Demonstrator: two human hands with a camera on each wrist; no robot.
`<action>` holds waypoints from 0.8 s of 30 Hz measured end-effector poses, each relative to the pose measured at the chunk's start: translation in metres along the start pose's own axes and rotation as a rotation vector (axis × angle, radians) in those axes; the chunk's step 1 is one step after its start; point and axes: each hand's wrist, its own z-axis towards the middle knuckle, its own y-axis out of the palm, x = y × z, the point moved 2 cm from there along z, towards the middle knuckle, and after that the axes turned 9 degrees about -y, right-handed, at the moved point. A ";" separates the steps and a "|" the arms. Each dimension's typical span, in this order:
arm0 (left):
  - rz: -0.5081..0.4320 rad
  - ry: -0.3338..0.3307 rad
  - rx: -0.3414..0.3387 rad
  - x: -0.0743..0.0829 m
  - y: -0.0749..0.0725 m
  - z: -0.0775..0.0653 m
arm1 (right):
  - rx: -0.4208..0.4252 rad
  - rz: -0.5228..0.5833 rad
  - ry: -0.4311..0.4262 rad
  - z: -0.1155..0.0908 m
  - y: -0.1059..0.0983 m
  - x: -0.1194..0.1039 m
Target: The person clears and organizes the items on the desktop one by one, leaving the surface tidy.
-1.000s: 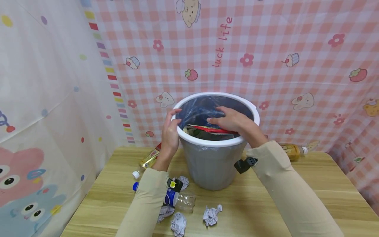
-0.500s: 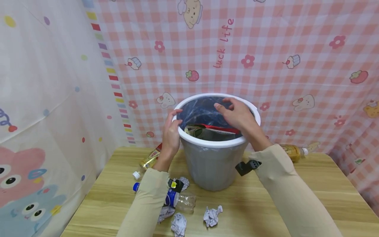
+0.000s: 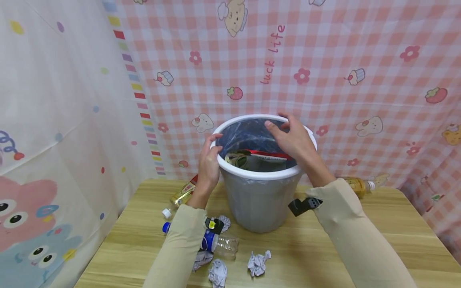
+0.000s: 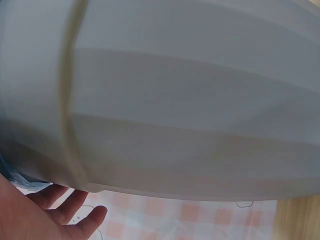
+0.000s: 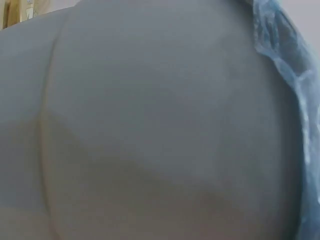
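A grey trash can (image 3: 260, 200) with a white rim (image 3: 259, 175) stands upright on the table. Its bluish clear plastic liner (image 3: 245, 130) shows inside and, in the right wrist view, folded over the edge (image 5: 310, 115). My left hand (image 3: 209, 162) grips the rim at the left; in the left wrist view, its fingers (image 4: 75, 212) lie by the can's edge. At the back right, my right hand (image 3: 293, 138) reaches over the rim, thumb and fingers spread apart and nothing seen between them. Within the can lie a red flat piece (image 3: 268, 154) and a green-and-cream wrapper (image 3: 237, 159).
Several crumpled papers (image 3: 257, 264) lie on the wooden table (image 3: 309, 256) in front. A clear bottle with a blue label (image 3: 227, 246) lies partly behind the left forearm. Yellowish bottles lie at left (image 3: 181, 196) and back right (image 3: 356, 186). A checked cloth (image 3: 335, 48) hangs behind.
My right hand has moved from inside the trash can up and right to the back right rim. My left hand has stayed on the left rim. The view has shifted slightly.
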 end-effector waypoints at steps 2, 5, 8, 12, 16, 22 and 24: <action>0.006 -0.004 0.003 0.000 0.000 0.000 | 0.003 -0.009 0.006 -0.001 -0.003 0.000; 0.015 -0.008 0.005 0.000 0.000 -0.001 | 0.009 0.001 -0.006 -0.004 -0.008 0.001; 0.016 -0.009 0.003 0.000 0.000 -0.001 | 0.018 0.031 -0.032 -0.007 -0.013 0.000; 0.017 -0.013 -0.003 0.001 -0.001 -0.002 | 0.039 0.058 -0.041 -0.013 -0.020 0.001; 0.022 -0.013 -0.011 0.002 -0.001 -0.001 | 0.065 0.105 -0.027 -0.019 -0.028 0.004; 0.017 0.000 -0.016 0.001 0.000 -0.001 | 0.114 0.190 -0.036 -0.029 -0.036 0.014; 0.009 -0.001 -0.016 0.001 0.000 -0.001 | 0.136 0.199 -0.041 -0.032 -0.038 0.018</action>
